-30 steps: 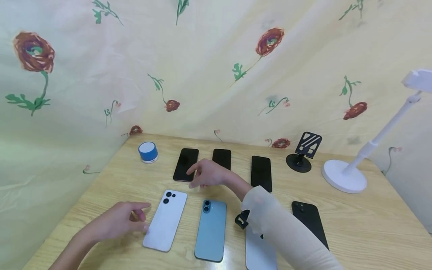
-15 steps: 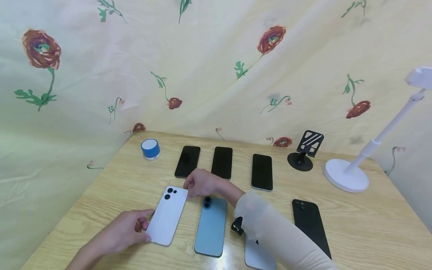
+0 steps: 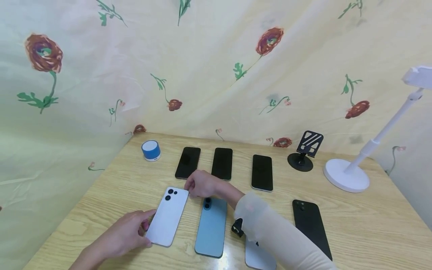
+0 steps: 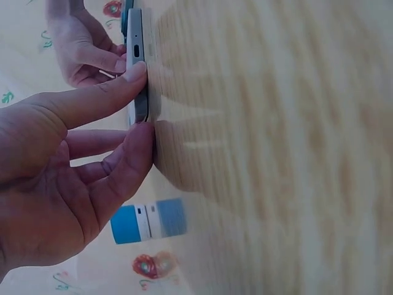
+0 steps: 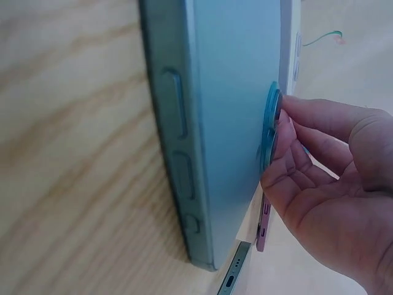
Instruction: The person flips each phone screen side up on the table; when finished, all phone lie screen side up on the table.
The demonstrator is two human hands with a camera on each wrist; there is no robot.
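A white smartphone (image 3: pixel 167 221) lies face down, its three-lens camera at the far end. With thumb and forefinger my left hand (image 3: pixel 121 233) grips its near left corner; in the left wrist view the thumb is on the short edge of the phone (image 4: pixel 136 37) by the charging port. My right hand (image 3: pixel 204 184), fingers bent, pinches the far right corner. Below that hand a light blue smartphone (image 3: pixel 211 228) lies camera side up, and it fills much of the right wrist view, in front of the right hand (image 5: pixel 331 160).
Three black-screened phones (image 3: pixel 261 172) lie in a back row. A blue speaker (image 3: pixel 151 150) stands back left, a black phone stand (image 3: pixel 305 150) and white lamp (image 3: pixel 347 175) back right. A black phone (image 3: pixel 311 227) lies right; the right sleeve (image 3: pixel 276 228) partly covers a pale phone (image 3: pixel 258 255).
My right hand has come down from the back phones to the white smartphone's far corner. The left hand has closed in on its near corner. The phone has hardly moved.
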